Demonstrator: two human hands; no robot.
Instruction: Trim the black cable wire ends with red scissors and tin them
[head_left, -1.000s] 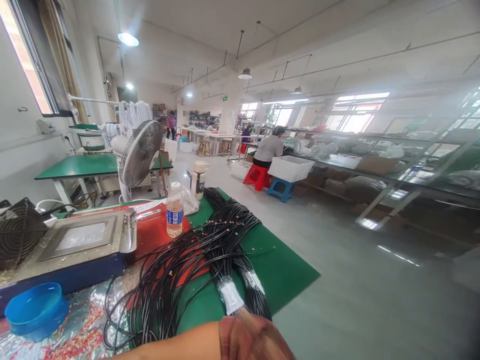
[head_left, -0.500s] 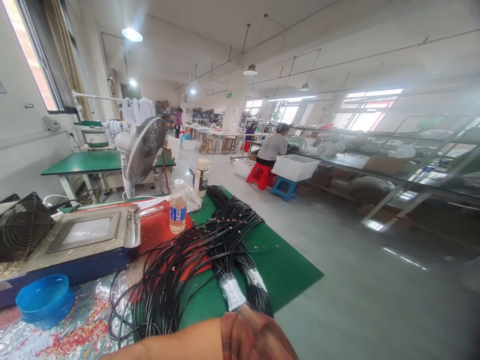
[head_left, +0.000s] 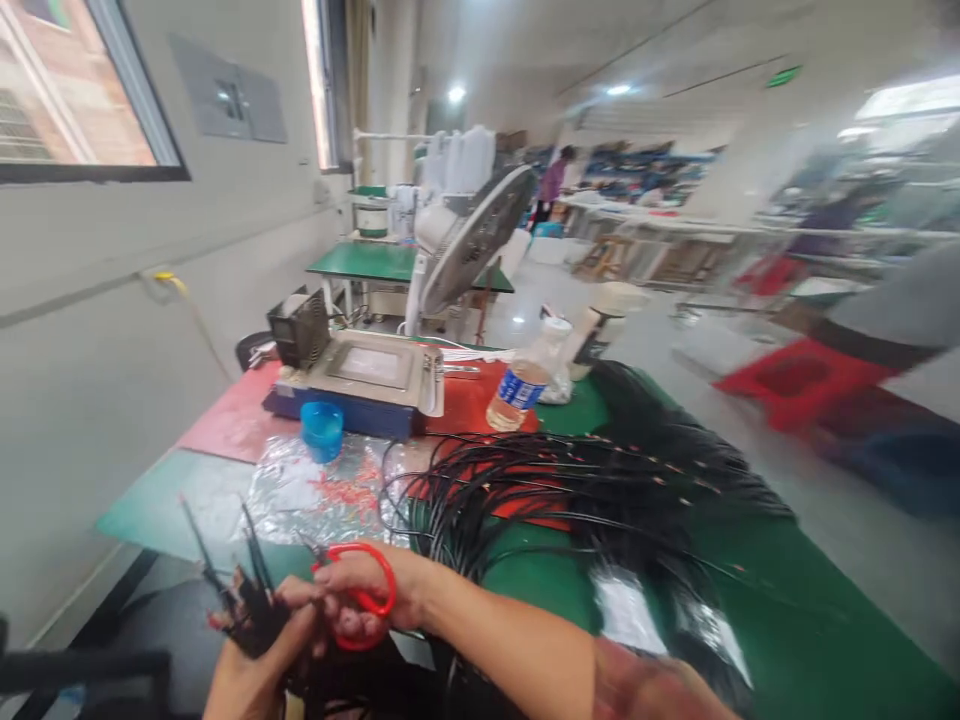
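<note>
Low in the head view, my left hand (head_left: 259, 665) is closed around a bunch of black cables (head_left: 253, 605), their cut ends pointing up and away. Just right of it, my right hand (head_left: 351, 595) grips red-handled scissors (head_left: 386, 580), with fingers through the loops. The short scissor blades point up and left, close to the bunch; motion blur hides whether they touch a cable. Across the bench beyond my right forearm, many more black cables (head_left: 465, 490) lie spread, several with bared, reddish ends.
A clear plastic sheet (head_left: 281, 495) with red scraps lies on the green bench (head_left: 847, 600). Behind it are a blue cup (head_left: 322, 430), a hot plate device (head_left: 360, 385) and a bottle (head_left: 517, 390). A fan (head_left: 480, 240) stands beyond. A person (head_left: 553, 185) is far back.
My view has swung left and down. Both hands, the held cables and the scissors are now visible; before, only one forearm and sleeve showed near the bundled cables.
</note>
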